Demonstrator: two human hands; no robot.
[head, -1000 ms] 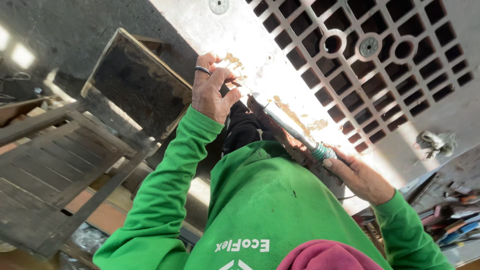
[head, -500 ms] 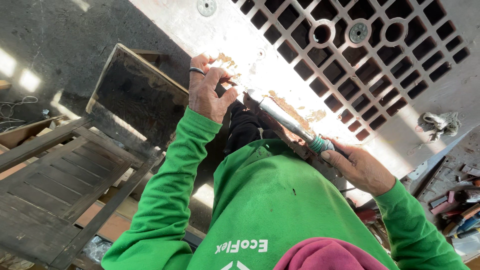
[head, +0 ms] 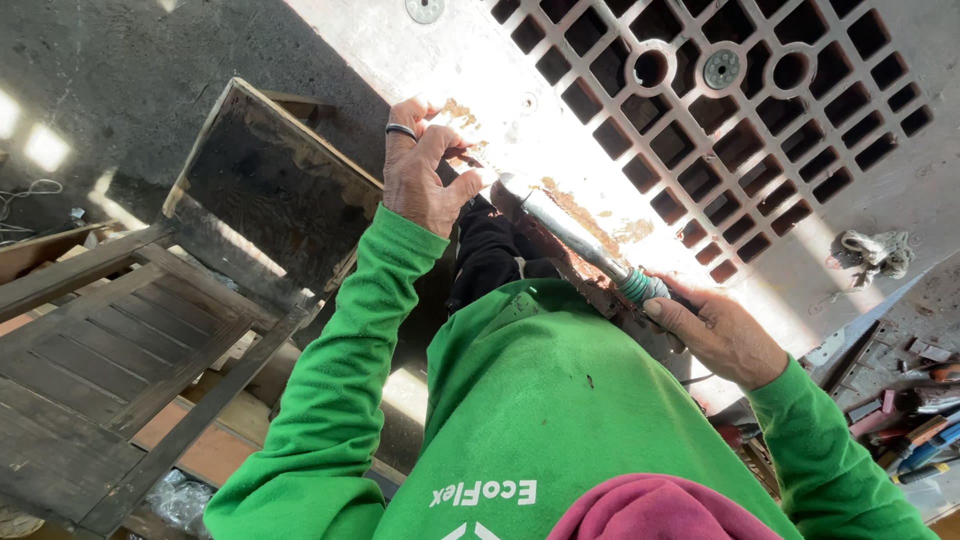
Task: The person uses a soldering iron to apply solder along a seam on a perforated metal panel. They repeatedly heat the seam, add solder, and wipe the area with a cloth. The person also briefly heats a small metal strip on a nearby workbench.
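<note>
Metal tool (head: 580, 235), a long grey rod with a green-wrapped grip end, lies slanted across the middle of the view, its far tip at the bright plate and its near end in the right hand. Going left to right: a dark wooden slatted pallet (head: 110, 370) fills the near left, with a dark framed board (head: 270, 190) leaning just beyond it against the black wall. Next comes the left hand (head: 425, 175), a ring on one finger, raised on a green sleeve (head: 330, 400); its fingers curl around something small at the tool's far tip, and what they pinch is too small to make out. Pale metal plate (head: 500, 70) sits behind that hand, glaring in the sun, with rusty flakes beside the tool's tip. Right of centre, the right hand (head: 715, 335) is clenched around the tool's green-wrapped end. Beyond it, far right, a grate of square openings (head: 760, 130) with three round rings spreads across the plate. A knotted rag (head: 875, 250) lies right of the grate, and assorted hand tools (head: 915, 420) sit at the near right edge.
</note>
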